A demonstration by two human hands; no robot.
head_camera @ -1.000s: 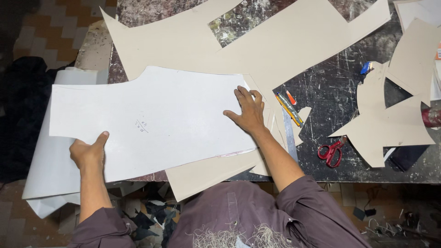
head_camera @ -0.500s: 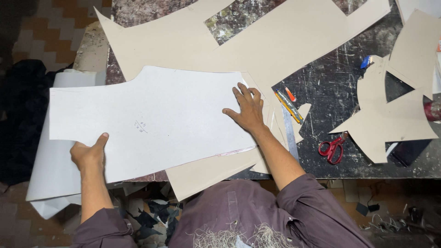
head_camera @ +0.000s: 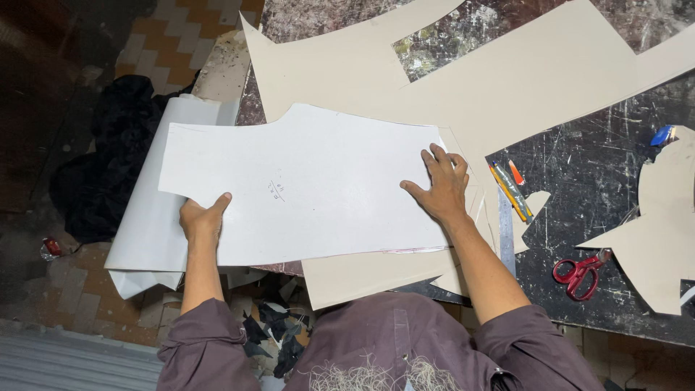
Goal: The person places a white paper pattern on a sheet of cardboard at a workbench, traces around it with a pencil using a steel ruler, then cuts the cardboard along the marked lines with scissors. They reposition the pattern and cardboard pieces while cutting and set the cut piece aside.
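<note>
Hands hold a big white paper shape [head_camera: 304, 188] flat at the near edge of the table [head_camera: 615, 166]. The left hand [head_camera: 201, 219] grips the lower left edge of the white paper shape, with the thumb on top and the fingers tucked under it. That corner hangs out past the table, over the floor. The right hand [head_camera: 441, 190] lies flat on the right end of the paper, with its fingers spread and pressing down.

The white paper shape has one curved notch along its far edge and some small pencil marks near the middle. Under it lies a big tan card sheet [head_camera: 507, 80], which has been cut into odd shapes and sticks out on the far side and the near side. To the left, a roll of white paper [head_camera: 148, 217] hangs off the end of the table, partly under the paper shape.

The table is dark and scratched. Just right of the right hand lie a metal ruler [head_camera: 506, 232] and a few pencils [head_camera: 510, 190], side by side. Red scissors [head_camera: 579, 271] lie further right, near another tan card piece [head_camera: 662, 232]. A small blue thing [head_camera: 662, 135] sits at the far right edge.

Down on the floor there are black scraps [head_camera: 279, 333] near the person's knees, and a heap of black cloth [head_camera: 108, 166] lies to the left on the tiles.
</note>
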